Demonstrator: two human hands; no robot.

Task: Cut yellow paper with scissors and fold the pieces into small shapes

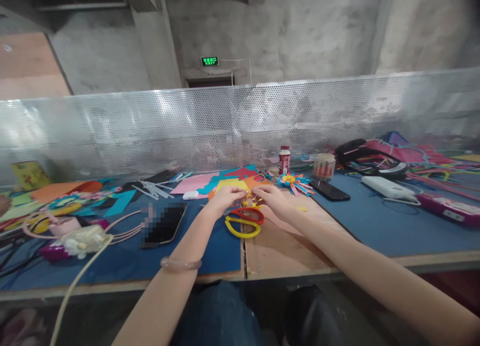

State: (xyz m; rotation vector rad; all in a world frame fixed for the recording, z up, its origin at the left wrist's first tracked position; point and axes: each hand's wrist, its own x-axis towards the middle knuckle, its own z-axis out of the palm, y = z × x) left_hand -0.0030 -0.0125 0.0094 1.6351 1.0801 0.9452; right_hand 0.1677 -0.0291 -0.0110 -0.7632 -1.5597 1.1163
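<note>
My left hand (226, 197) and my right hand (271, 198) meet over the middle of the table, fingers pinched together on a small yellow paper piece (252, 202) between them. Just in front of the hands lie scissors with red and yellow handles (244, 221) on the table. Sheets of coloured paper (210, 183) in pink, yellow, blue and orange lie right behind the hands. A folded paper flower (293, 181) in several colours rests to the right of my right hand. A clear bangle (180, 264) circles my left wrist.
A black phone (165, 225) lies left of my hands, another phone (330, 190) to the right. A glue bottle (284, 160), a tape roll (324, 166), a white power bank (382, 186) and paper scraps crowd the table. A perforated metal screen (150, 131) runs along the back.
</note>
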